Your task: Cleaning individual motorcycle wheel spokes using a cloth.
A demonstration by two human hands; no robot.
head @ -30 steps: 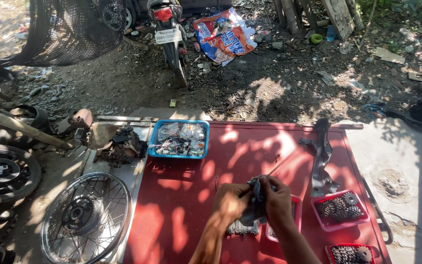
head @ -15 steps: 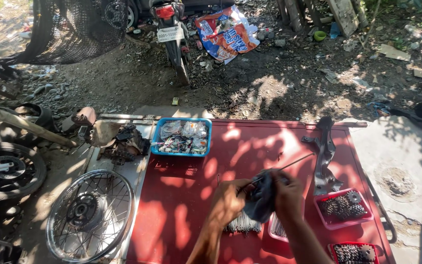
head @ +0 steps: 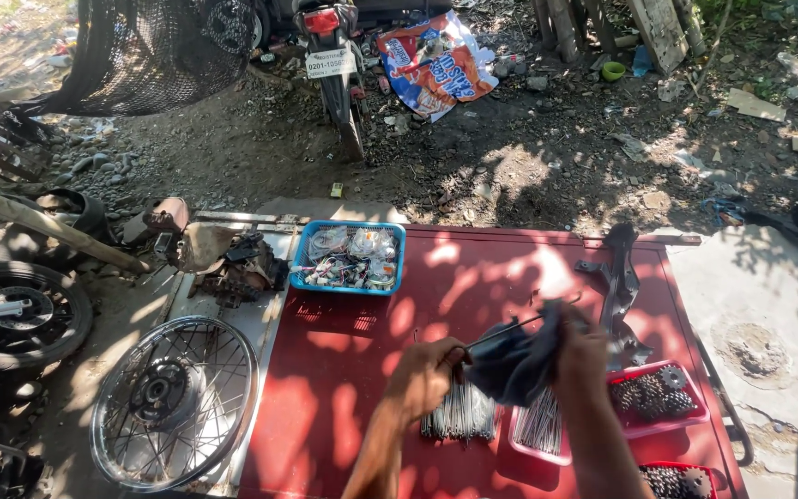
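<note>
I'm looking down at a red metal sheet (head: 362, 370) laid on dirt ground in dappled shade. Over its middle, my left hand (head: 427, 374) pinches one end of a thin wheel spoke (head: 510, 328), fingers closed around it, while my right hand (head: 579, 356) grips a dark rag (head: 514, 365) wrapped round the spoke's shaft. Just below the hands on the sheet lie a bundle of bare spokes (head: 462, 416) and a pink tray of spokes (head: 539, 430) — to the right of those, a red tray of sprockets (head: 653, 397). At the sheet's far edge sits a blue basket (head: 348, 257) of small parts. Beyond the sheet, a motorcycle (head: 330, 55) stands by a crumpled red, orange and blue printed bag (head: 436, 60). A spoked wheel (head: 173, 402) lies left of the sheet.
</note>
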